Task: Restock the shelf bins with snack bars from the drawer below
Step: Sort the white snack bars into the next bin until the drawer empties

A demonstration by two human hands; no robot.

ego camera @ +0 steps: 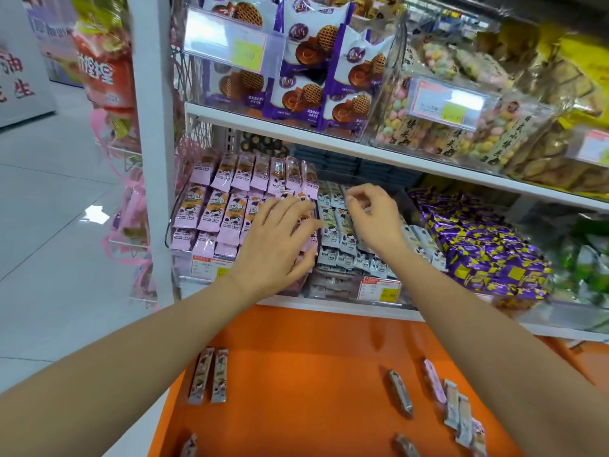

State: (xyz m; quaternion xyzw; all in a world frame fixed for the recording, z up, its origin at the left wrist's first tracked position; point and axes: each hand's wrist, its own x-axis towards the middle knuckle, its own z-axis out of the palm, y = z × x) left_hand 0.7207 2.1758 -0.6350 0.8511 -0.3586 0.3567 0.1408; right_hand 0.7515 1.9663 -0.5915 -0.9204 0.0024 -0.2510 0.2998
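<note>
Reaching over the open orange drawer, the person's left hand lay with fingers straight and spread on the pink-wrapped snack bars, which stood in tilted, overlapping rows at the left end of the lower white shelf; its grip was wide and held nothing. Just beside it, the right hand hung over the pale grey-wrapped snack bars in the neighbouring row, fingers curled and thumb close to the forefinger; whether that grip pinched a bar or was only narrow, I could not tell. Both rows of bars sat behind clear plastic bin fronts, one of them carrying a white and orange price label. To the right of the grey bars lay a heap of purple and yellow foil packets. Down in the drawer a few loose wrapped bars were left: a pair lying side by side near its left edge, a single dark-wrapped bar right of the middle, and a small overlapping cluster close to the right forearm. On the upper white shelf board stood purple and white waffle-biscuit packs, with clear bags of pastel-coloured puffs beside them.
</note>
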